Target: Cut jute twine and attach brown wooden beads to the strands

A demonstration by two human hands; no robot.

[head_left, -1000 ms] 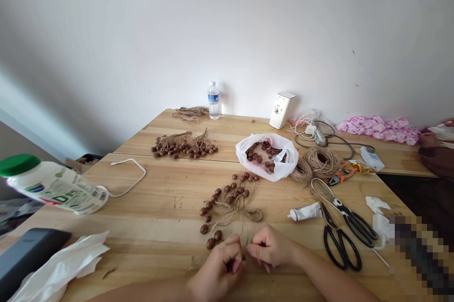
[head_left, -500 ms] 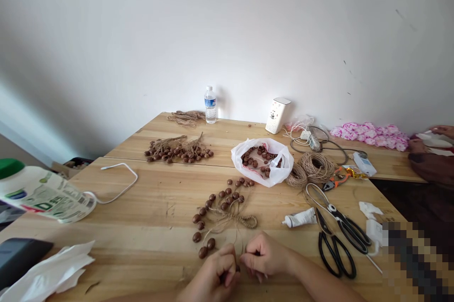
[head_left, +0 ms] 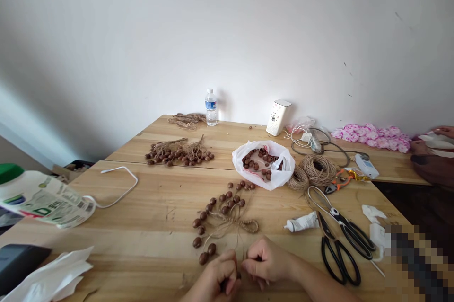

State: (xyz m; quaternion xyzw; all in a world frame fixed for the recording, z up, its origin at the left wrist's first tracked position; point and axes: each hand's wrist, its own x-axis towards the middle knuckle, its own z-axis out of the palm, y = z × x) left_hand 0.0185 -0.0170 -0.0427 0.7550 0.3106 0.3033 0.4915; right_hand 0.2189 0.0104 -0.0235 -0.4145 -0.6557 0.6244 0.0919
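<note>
Pinching twine (head_left: pixel 234 232), left hand (head_left: pixel 216 277) meets right hand (head_left: pixel 266 262) — wooden table (head_left: pixel 149 219), white wall (head_left: pixel 227 32).

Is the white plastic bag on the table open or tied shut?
Open: the white plastic bag gapes, showing brown nuts inside.

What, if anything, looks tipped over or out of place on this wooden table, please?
The white plastic bottle with a green cap lies tipped on its side at the left edge of the wooden table, next to a loose white cable. Otherwise nothing stands out.
</note>
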